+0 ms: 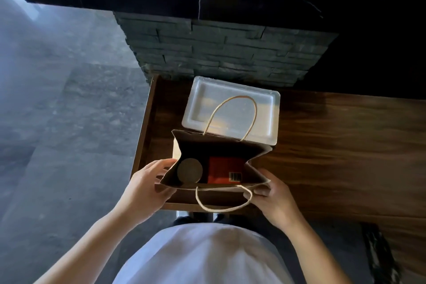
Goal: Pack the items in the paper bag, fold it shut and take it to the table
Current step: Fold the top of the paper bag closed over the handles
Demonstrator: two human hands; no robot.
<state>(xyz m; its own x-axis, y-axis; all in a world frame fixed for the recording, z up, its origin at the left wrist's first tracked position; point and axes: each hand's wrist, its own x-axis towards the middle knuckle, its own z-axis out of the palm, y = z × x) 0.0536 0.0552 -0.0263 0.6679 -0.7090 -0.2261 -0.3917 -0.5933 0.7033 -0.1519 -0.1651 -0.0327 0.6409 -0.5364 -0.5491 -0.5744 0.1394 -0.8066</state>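
A brown paper bag point(258, 174) with twine handles stands open on the near left corner of a wooden counter point(334, 145). Inside it I see a round grey lid or can top point(189, 170) on the left and a red box with a barcode point(224, 169) on the right. My left hand point(147, 188) grips the bag's left rim. At the near right corner of the rim, my right hand point(269, 193) pinches the paper. One handle loop hangs toward me, the other arches over the tray behind.
A white rectangular tray point(196, 104) lies just behind the bag. A dark stone-faced wall point(230, 53) rises beyond the counter. Grey stone floor point(57, 122) spreads to the left. My white shirt fills the bottom of the view.
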